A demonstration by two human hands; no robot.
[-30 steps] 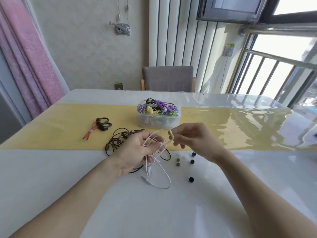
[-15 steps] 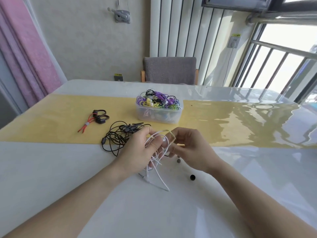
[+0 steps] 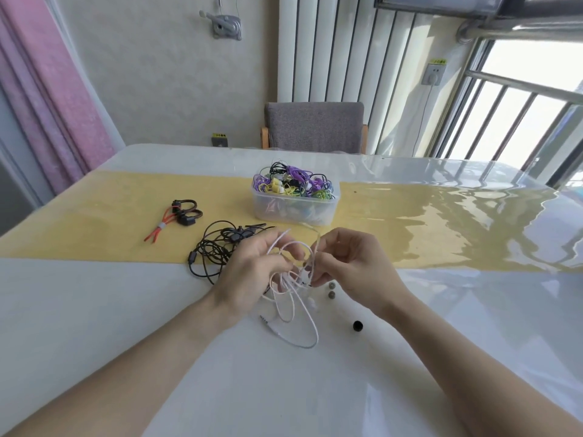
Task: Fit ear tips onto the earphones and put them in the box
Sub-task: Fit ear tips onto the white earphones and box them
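Both the left hand [image 3: 252,275] and right hand [image 3: 350,266] pinched the looped white earphones [image 3: 293,298] near the box [image 3: 295,209].

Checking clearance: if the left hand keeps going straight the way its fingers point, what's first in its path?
Left hand points up-right, away from the person. First contact is likely the white earphone cable looped over its fingers, then the right hand close beside it. The clear box lies farther on. Depth is uncertain.
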